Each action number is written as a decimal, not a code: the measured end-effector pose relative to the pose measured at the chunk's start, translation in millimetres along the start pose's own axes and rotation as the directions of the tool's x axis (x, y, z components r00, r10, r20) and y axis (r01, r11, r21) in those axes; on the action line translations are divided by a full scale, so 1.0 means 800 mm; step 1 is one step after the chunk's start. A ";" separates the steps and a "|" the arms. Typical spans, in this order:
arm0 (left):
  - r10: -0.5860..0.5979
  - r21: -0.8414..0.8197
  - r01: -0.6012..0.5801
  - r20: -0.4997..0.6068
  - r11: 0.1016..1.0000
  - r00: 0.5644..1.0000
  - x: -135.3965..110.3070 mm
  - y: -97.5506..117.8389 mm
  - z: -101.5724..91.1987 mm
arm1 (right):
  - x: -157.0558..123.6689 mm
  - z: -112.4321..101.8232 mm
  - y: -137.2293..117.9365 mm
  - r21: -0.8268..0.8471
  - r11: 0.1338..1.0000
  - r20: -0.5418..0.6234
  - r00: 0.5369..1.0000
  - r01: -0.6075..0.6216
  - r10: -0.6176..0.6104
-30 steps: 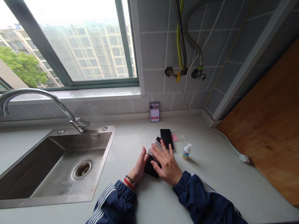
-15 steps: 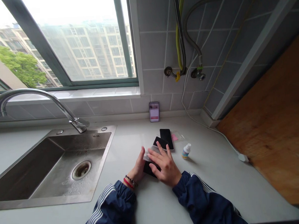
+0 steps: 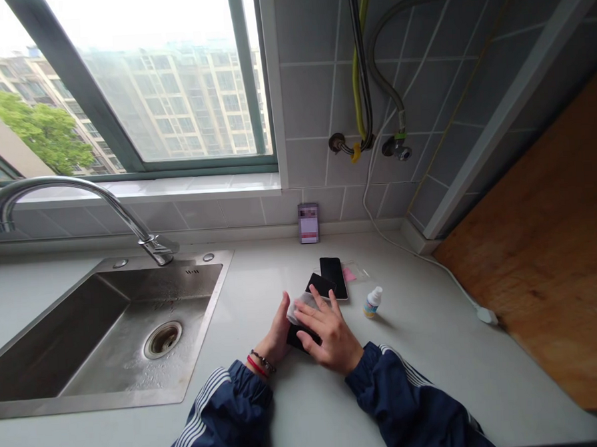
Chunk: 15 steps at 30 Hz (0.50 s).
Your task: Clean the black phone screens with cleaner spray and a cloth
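My left hand (image 3: 276,331) is closed round the left edge of a black-screened phone (image 3: 320,284), its thumb pointing up. The phone lies slantwise low over the counter. With its fingers stretched out, my right hand (image 3: 329,332) presses a pale grey cloth (image 3: 299,307) against the middle of the screen. Parts of the cloth and phone are hidden beneath that hand. Just behind, a second black phone (image 3: 334,275) rests on the counter, partly overlapped in view by the first. A small white spray bottle (image 3: 373,303) stands upright to the right of my right hand.
A clear case (image 3: 362,271) with a pink piece (image 3: 349,274) lies beside the second phone. Another phone (image 3: 308,224) leans lit against the back wall. To the left are a steel sink (image 3: 191,382) and a tap (image 3: 76,184). A white cable (image 3: 420,252) with a plug crosses the right side.
My right hand and the cloth under it have shifted very slightly, the fingertips a little to the left. My left hand and the phone stay where they were.
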<state>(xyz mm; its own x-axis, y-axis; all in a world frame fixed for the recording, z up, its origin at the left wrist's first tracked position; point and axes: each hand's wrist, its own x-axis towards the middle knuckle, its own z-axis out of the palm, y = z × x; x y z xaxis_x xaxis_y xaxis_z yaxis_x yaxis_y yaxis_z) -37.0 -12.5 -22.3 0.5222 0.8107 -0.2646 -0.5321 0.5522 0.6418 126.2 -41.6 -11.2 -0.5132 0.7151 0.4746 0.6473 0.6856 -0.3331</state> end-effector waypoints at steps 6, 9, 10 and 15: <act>0.013 -0.042 -0.012 0.018 0.999 1.000 0.003 -0.002 0.000 | 0.001 -0.002 -0.003 0.023 0.999 0.046 0.999 0.026 -0.027; 0.023 -0.043 -0.022 0.030 0.999 0.999 0.002 -0.002 0.001 | 0.001 -0.002 -0.003 0.015 1.000 0.055 0.998 0.025 -0.026; 0.027 -0.037 -0.026 0.029 0.999 0.999 0.002 -0.002 0.001 | 0.001 -0.002 -0.004 0.013 1.000 0.058 0.998 0.024 -0.025; 0.027 -0.009 -0.028 -0.026 1.000 0.999 0.002 -0.001 -0.002 | -0.001 0.002 -0.003 -0.015 1.000 0.059 0.998 0.012 -0.012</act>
<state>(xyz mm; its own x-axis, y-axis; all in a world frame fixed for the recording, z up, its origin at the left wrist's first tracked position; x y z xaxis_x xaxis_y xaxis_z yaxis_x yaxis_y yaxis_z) -36.7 -11.6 -24.0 0.4900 0.8303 -0.2656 -0.5526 0.5314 0.6420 123.9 -43.7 -11.8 -0.5528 0.7139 0.4298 0.6490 0.6924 -0.3153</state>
